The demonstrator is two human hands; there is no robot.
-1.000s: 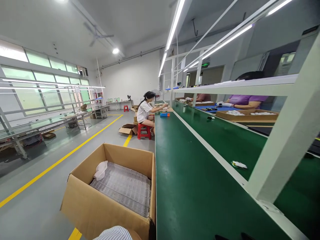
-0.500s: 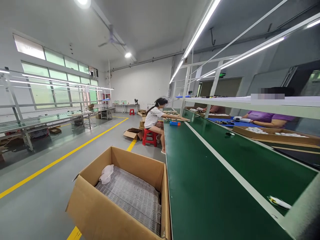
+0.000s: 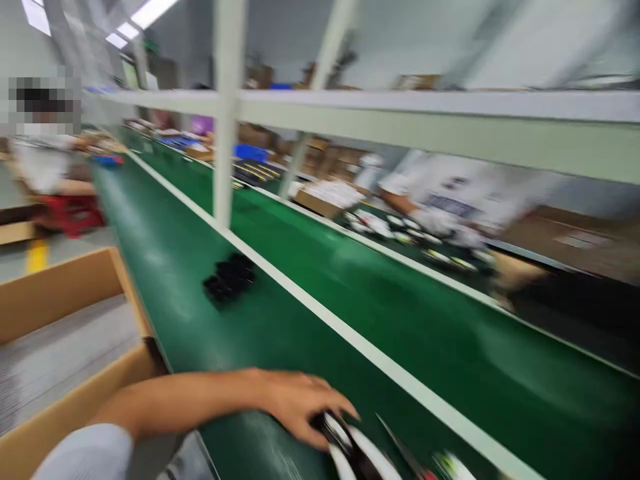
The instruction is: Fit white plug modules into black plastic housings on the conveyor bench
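My left hand [image 3: 300,403] reaches in from the lower left over the green work surface [image 3: 280,347]. Its fingers curl round the near end of some long black-and-white pieces [image 3: 350,443], blurred by motion, so their exact kind does not show. Just right of them lies a thin pointed metal tool [image 3: 400,440] with a bit of red at its lower end. A white and yellow-green item [image 3: 453,467] is cut off by the bottom edge. Farther up the surface sits a cluster of black parts [image 3: 230,279]. My right hand is out of sight.
An open cardboard box [image 3: 65,287] stands against the bench's left side. A white post [image 3: 227,133] and long shelf [image 3: 425,127] rise along the divider. Across it, a co-worker's gloved hands [image 3: 440,223] are among small parts. Another person [image 3: 45,153] sits far left.
The view has swung right and down along the bench. My left arm and hand have come into view, with the black-and-white pieces and the black cluster. The box now sits farther left.
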